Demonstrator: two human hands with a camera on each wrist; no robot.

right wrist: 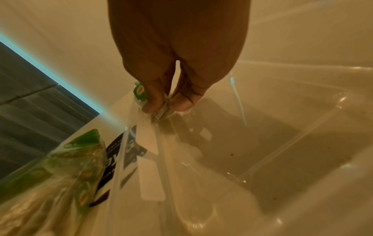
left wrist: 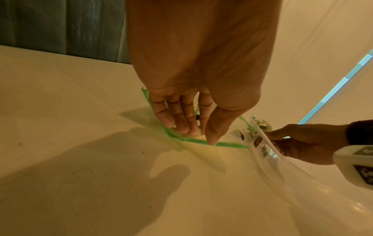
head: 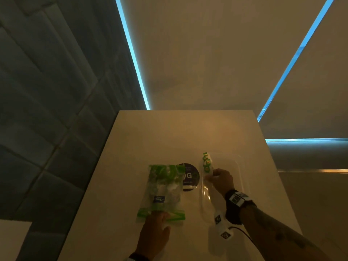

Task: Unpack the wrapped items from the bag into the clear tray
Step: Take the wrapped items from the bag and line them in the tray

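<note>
Left hand (head: 153, 229), fingers flat, presses crinkly green-edged bag (head: 162, 193) near counter (head: 150, 129) front edge. Right hand (head: 220, 178) pinches strip of wrapped items (head: 207, 162) over clear tray (head: 243, 178) — glossy, rounded.

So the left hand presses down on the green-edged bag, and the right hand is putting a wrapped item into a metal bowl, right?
Not quite: there is no metal bowl. In the head view the right hand holds the wrapped item at the near wall of a clear tray. The left hand does press on the bag.

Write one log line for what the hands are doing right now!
left hand: presses bag flat | right hand: pinches wrapped items at clear tray edge | placing
</note>
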